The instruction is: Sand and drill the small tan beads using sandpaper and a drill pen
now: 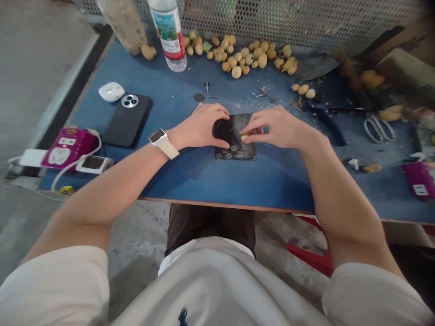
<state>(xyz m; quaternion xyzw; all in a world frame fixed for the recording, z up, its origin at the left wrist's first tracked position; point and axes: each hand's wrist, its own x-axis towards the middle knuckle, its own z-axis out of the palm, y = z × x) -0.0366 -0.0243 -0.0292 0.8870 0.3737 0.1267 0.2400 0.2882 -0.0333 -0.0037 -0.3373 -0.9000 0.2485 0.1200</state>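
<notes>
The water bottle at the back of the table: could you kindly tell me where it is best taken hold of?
Wrap the left hand around the water bottle's labelled body from its left side: it stands on its base, round and easy to encircle, while small yellow fruits lie close on its right.

Black square pad (234, 136) with grey smudges, on blue tabletop (190, 176) with pale specks. Beyond the pad, tan-yellow fruits (236, 71) and grey-white mesh (299, 20) with round holes. Left of the pad, black phone (127, 122) and magenta power strip (66, 147) with white sockets.
</notes>
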